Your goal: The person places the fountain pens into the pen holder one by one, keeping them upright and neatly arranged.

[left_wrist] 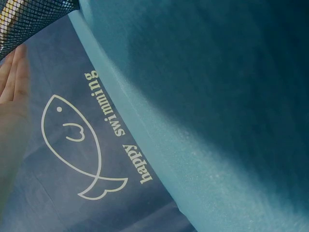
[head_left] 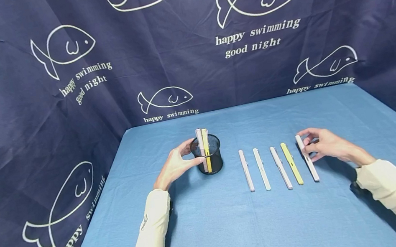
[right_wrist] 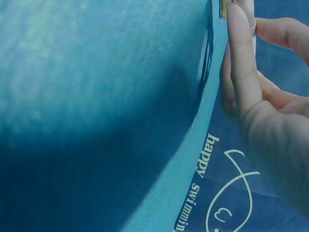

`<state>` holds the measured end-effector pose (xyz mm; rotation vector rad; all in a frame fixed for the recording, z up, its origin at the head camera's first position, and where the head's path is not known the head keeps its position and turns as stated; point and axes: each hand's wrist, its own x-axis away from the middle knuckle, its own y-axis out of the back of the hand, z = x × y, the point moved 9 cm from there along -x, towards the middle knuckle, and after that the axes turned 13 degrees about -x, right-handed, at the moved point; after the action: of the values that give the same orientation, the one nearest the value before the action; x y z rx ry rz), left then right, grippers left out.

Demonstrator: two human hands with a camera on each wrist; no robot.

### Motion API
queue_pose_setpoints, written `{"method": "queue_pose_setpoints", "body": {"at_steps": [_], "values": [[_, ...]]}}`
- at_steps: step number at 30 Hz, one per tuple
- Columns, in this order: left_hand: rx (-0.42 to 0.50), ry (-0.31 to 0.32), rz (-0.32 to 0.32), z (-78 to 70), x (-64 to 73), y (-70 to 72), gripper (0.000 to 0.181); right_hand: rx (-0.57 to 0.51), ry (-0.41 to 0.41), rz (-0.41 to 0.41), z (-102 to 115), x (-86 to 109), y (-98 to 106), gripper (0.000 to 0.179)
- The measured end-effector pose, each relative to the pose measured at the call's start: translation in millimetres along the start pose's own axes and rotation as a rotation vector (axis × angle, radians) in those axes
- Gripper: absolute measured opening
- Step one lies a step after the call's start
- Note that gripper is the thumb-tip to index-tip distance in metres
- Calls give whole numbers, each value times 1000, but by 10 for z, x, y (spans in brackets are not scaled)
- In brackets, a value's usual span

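A black mesh pen holder [head_left: 216,164] stands upright on the blue cloth, with a pale pink pen [head_left: 200,144] and a yellow pen [head_left: 207,149] inside. My left hand [head_left: 177,162] grips it from the left, thumb at the near side and fingers round the back. To the right, my right hand [head_left: 322,145] pinches a whitish pen [head_left: 311,166] near its upper end, and that pen slants toward me. In the right wrist view, the fingers [right_wrist: 244,63] press against the pen, which is mostly cut off at the top edge.
Between the hands several pens lie side by side: a pink one [head_left: 246,171], a pale white one [head_left: 262,169], a light pinkish one [head_left: 281,168] and a yellow one [head_left: 292,164]. A dark blue fish-print curtain [head_left: 214,75] hangs behind the blue-covered table [head_left: 232,228].
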<state>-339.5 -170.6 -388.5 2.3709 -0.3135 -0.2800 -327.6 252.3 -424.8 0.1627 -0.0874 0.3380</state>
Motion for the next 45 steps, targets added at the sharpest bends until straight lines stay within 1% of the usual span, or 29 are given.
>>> {"method": "queue_pose_setpoints", "body": {"at_steps": [5,8,16,21,29,32,39,45], "values": [[5,1,0,2,2,1,82,-6,34,-24,52,3,24,64],[3,1,-1,10,2,0,82,-13,71,-39,112,7,27,63],[1,-9,-6,-2,9,6,81,-22,252,-82,331,3,-2,58],[4,-6,-5,-5,5,4,83,-79,330,-103,421,-17,-35,58],[-10,7,-4,2,9,9,83,-139,452,-95,573,-55,-156,61],[-12,6,-3,0,10,10,84,-145,485,-93,621,-66,-200,62],[-10,-3,-5,-13,9,9,82,-136,531,-105,710,-111,-266,64],[-8,4,-2,-9,9,6,82,-151,582,-89,800,-135,-353,63]]}}
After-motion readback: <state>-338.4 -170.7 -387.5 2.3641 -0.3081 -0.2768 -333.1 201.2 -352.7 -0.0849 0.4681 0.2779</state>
